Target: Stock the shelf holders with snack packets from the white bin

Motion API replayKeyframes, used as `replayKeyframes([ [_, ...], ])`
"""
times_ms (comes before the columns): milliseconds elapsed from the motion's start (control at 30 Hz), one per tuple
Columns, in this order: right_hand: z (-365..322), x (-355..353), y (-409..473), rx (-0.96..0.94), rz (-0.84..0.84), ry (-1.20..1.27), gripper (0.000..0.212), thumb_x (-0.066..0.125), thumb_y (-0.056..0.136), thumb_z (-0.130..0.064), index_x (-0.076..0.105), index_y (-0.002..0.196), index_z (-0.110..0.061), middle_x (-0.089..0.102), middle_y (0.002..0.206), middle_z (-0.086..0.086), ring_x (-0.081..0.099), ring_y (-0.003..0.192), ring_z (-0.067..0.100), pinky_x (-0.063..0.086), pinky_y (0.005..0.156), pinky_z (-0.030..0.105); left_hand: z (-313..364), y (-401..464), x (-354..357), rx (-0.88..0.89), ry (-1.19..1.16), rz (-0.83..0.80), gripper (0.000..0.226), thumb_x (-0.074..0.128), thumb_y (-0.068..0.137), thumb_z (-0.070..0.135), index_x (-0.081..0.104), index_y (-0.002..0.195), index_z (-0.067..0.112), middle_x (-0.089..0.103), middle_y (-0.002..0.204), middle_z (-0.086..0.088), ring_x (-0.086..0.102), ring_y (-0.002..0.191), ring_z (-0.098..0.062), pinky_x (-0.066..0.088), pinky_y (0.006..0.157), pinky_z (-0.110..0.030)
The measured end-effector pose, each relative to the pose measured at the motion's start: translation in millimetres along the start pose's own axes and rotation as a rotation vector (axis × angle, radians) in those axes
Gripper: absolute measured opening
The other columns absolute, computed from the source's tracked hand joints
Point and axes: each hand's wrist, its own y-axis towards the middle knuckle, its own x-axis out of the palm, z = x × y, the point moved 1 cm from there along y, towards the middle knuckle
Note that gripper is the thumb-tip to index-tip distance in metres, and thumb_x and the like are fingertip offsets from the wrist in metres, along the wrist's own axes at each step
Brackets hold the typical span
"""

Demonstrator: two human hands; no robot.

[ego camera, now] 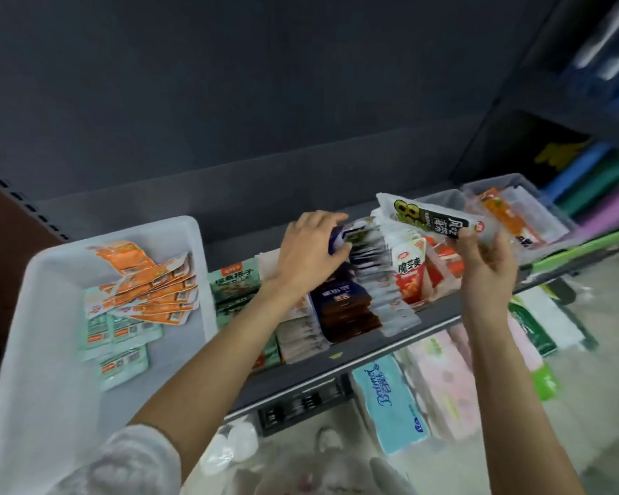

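The white bin (pixel 47 351) stands at the left on the shelf, holding several orange and mint-green snack packets (pixel 147 287). To its right, rows of packets stand in shelf holders (pixel 354 294). My left hand (pixel 308 251) reaches over the dark blue row and grips a blue-and-white packet (pixel 336 237) at the row's back. My right hand (pixel 486 266) is raised over the red-and-white rows and pinches a white packet with black and green print (pixel 429 216), held tilted above the holders.
Clear bins (pixel 515 209) with orange packets sit at the far right of the grey shelf (pixel 336 366). Below the shelf lie tissue packs (pixel 390 405) in blue, pink and green. A dark back wall rises behind. Coloured items fill the shelving at the right.
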Motion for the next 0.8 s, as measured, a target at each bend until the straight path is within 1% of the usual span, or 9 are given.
replayKeyframes([
  [67, 0, 2, 23, -0.044, -0.067, -0.079, 0.014, 0.055, 0.095, -0.021, 0.058, 0.084, -0.029, 0.066, 0.078, -0.017, 0.062, 0.081, 0.006, 0.052, 0.076, 0.026, 8, 17, 16, 0.018, 0.125, -0.031, 0.046, 0.052, 0.091, 0.038, 0.047, 0.134, 0.021, 0.052, 0.13, 0.001, 0.042, 0.123, -0.02, 0.028, 0.1, -0.033],
  [133, 0, 5, 46, -0.077, -0.161, -0.127, 0.014, 0.053, 0.096, -0.021, 0.057, 0.086, -0.03, 0.065, 0.083, -0.013, 0.062, 0.083, 0.008, 0.052, 0.077, 0.03, 11, 32, 28, -0.003, 0.238, -0.061, 0.047, 0.048, 0.093, 0.04, 0.045, 0.136, 0.02, 0.051, 0.132, 0.0, 0.04, 0.125, -0.02, 0.025, 0.102, -0.033],
  [200, 3, 15, 60, -0.132, -0.259, -0.188, 0.014, 0.051, 0.097, -0.02, 0.056, 0.088, -0.029, 0.064, 0.086, -0.008, 0.063, 0.084, 0.011, 0.052, 0.076, 0.032, 7, 37, 33, -0.03, 0.292, -0.113, 0.044, 0.045, 0.094, 0.041, 0.05, 0.132, 0.021, 0.054, 0.13, 0.0, 0.042, 0.124, -0.02, 0.023, 0.104, -0.034],
  [300, 7, 29, 84, -0.222, -0.437, -0.32, 0.008, 0.05, 0.097, -0.021, 0.058, 0.095, -0.022, 0.066, 0.085, 0.004, 0.064, 0.08, 0.022, 0.052, 0.07, 0.036, 7, 35, 37, 0.005, 0.284, -0.15, 0.035, 0.045, 0.094, 0.038, 0.058, 0.124, 0.026, 0.062, 0.121, 0.002, 0.048, 0.118, -0.019, 0.019, 0.108, -0.037],
  [433, 21, 56, 101, -0.51, -0.66, -0.62, 0.008, 0.053, 0.094, -0.015, 0.06, 0.097, -0.013, 0.065, 0.084, 0.002, 0.061, 0.08, 0.021, 0.047, 0.067, 0.035, 7, 29, 38, 0.011, 0.244, -0.122, 0.029, 0.048, 0.094, 0.032, 0.065, 0.117, 0.028, 0.065, 0.118, 0.006, 0.05, 0.115, -0.019, 0.02, 0.109, -0.038],
  [500, 30, 72, 103, -0.576, -0.76, -0.722, 0.011, 0.051, 0.094, -0.014, 0.06, 0.1, -0.015, 0.066, 0.091, 0.001, 0.061, 0.084, 0.023, 0.048, 0.069, 0.036, 8, 31, 40, 0.012, 0.233, -0.112, 0.027, 0.049, 0.093, 0.031, 0.068, 0.112, 0.026, 0.067, 0.114, 0.007, 0.052, 0.112, -0.019, 0.024, 0.105, -0.036],
  [567, 41, 87, 102, -0.604, -0.874, -0.847, 0.016, 0.046, 0.095, -0.016, 0.059, 0.105, -0.018, 0.067, 0.1, 0.002, 0.062, 0.092, 0.026, 0.048, 0.076, 0.039, 10, 32, 41, 0.012, 0.224, -0.093, 0.025, 0.051, 0.092, 0.029, 0.069, 0.108, 0.025, 0.068, 0.109, 0.006, 0.054, 0.108, -0.02, 0.028, 0.102, -0.036],
  [667, 58, 105, 96, -0.688, -1.046, -1.105, 0.03, 0.035, 0.098, -0.019, 0.06, 0.115, -0.02, 0.065, 0.114, 0.001, 0.055, 0.107, 0.023, 0.034, 0.086, 0.037, 9, 31, 42, 0.004, 0.219, -0.062, 0.022, 0.054, 0.09, 0.027, 0.07, 0.105, 0.022, 0.07, 0.102, 0.004, 0.056, 0.104, -0.022, 0.032, 0.099, -0.037],
  [800, 66, 106, 98, -0.665, -1.054, -1.149, 0.038, 0.029, 0.099, -0.023, 0.058, 0.124, -0.025, 0.054, 0.126, -0.007, 0.036, 0.119, 0.015, 0.02, 0.087, 0.033, 6, 29, 42, 0.016, 0.232, -0.037, 0.022, 0.055, 0.09, 0.027, 0.068, 0.106, 0.02, 0.07, 0.099, 0.002, 0.055, 0.105, -0.021, 0.032, 0.099, -0.036],
])
